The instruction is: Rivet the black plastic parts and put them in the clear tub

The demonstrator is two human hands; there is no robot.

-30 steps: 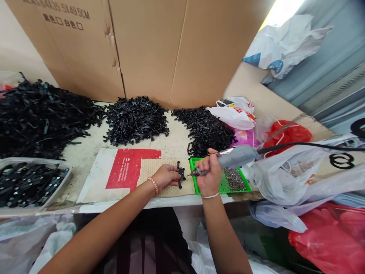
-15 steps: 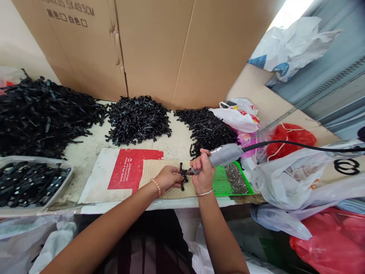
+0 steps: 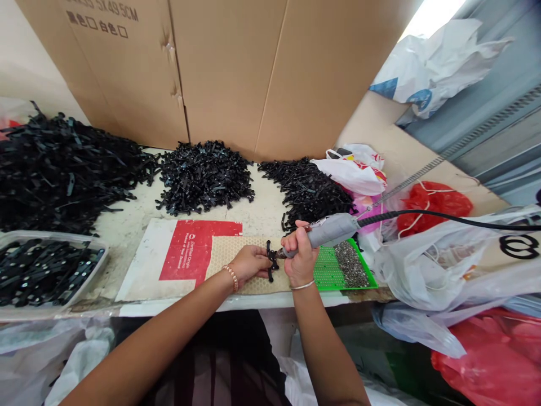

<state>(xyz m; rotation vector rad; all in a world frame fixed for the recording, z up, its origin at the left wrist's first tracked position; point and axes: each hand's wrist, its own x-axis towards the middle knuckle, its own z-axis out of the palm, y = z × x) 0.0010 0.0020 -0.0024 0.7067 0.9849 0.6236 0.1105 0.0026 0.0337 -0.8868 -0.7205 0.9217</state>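
Note:
My left hand (image 3: 250, 263) pinches a small black plastic part (image 3: 270, 260) and holds it down on a tan honeycomb mat (image 3: 224, 254). My right hand (image 3: 299, 255) is wrapped round a grey corded power screwdriver (image 3: 332, 229), whose tip touches the black part. Just right of my right hand lies a green tray (image 3: 333, 269) with a heap of small metal screws (image 3: 354, 264).
Three heaps of black plastic parts (image 3: 205, 176) lie along the back of the table, in front of a cardboard wall (image 3: 236, 73). A clear tub (image 3: 46, 270) of black parts stands front left. Plastic bags (image 3: 448, 265) crowd the right side. A red-and-white sheet (image 3: 190, 248) lies under the mat.
My right hand brought the screwdriver left, from over the green tray onto the black part. My left hand stayed on the part.

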